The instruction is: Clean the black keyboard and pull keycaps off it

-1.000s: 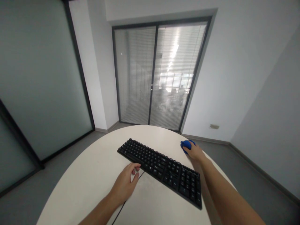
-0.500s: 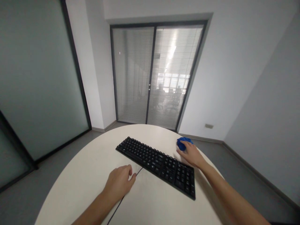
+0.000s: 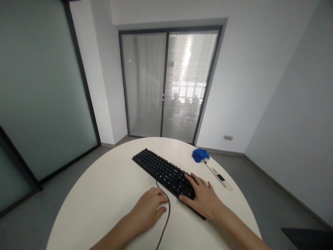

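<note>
A black keyboard [image 3: 158, 168] lies slantwise on the round white table [image 3: 99, 194]. My right hand [image 3: 204, 196] rests over its number-pad end with fingers spread on the keys and the thumb at the near edge. Some keys are hidden beneath it. My left hand [image 3: 152, 208] is low over the table in front of the keyboard, fingers bent and thumb apart. The keyboard's thin black cable [image 3: 168, 215] curves past those fingertips, apparently not gripped. Beyond the right hand lies a crumpled blue cloth-like item [image 3: 200, 155].
A thin, whitish looped cable [image 3: 212, 170] with a black band [image 3: 220, 177] lies by the table's right edge. Below the table on the right, a dark flat object [image 3: 307, 238] shows. Blinds cover the glass door [image 3: 163, 86] behind the table.
My right hand has left the blue item and come down onto the keyboard, uncovering the whitish cable. My left hand has moved right along the black cable. The keyboard has shifted slightly.
</note>
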A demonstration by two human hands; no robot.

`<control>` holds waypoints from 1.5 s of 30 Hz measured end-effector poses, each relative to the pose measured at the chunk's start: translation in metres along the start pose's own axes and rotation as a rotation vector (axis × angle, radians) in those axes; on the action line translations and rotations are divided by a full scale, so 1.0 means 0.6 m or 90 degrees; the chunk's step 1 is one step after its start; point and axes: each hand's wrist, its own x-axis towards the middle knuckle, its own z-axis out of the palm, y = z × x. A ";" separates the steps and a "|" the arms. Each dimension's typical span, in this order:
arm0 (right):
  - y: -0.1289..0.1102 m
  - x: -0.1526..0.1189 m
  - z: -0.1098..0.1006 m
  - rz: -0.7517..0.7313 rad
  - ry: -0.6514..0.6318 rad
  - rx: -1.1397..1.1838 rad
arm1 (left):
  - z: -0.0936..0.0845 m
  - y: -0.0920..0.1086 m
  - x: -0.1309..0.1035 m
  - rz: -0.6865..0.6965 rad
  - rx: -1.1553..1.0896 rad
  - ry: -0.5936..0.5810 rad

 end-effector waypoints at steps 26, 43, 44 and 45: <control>-0.004 -0.010 0.016 0.026 0.088 -0.083 | 0.032 -0.070 0.031 -0.052 0.018 0.231; 0.076 -0.178 0.009 -0.040 0.002 -0.026 | 0.060 -0.014 0.008 -0.035 0.105 0.057; 0.088 -0.189 0.011 -0.049 0.001 -0.024 | 0.061 -0.011 0.007 -0.030 0.107 0.057; 0.102 -0.198 0.014 -0.061 -0.005 -0.023 | 0.062 -0.008 0.006 -0.023 0.110 0.058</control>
